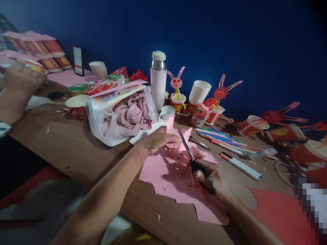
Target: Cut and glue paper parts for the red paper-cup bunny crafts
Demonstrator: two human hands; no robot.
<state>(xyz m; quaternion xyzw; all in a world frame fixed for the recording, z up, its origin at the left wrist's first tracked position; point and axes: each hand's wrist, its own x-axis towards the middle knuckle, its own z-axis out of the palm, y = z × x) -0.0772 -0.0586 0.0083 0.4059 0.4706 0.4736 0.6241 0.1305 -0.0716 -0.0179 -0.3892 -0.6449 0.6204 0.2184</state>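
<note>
- Blue wall [114, 27] behind brown tabletop [51, 122]
- Left hand [157, 140] pinching pink paper [170, 124], right hand [213, 172] gripping scissors [194, 164], above larger sheet [158, 170]
- Bag [95, 124] left, flask [157, 85] far
- Markers [240, 165], colored sticks [222, 137] right

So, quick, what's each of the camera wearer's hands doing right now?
Left hand: closed, holding a pink paper piece.
Right hand: closed, holding black-handled scissors.

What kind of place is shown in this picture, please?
Probably a craft workspace; whether at home, school or workshop, I cannot tell. On the table are rabbit-like figures with paper cups and some markers, and the right hand holds scissors.
</note>
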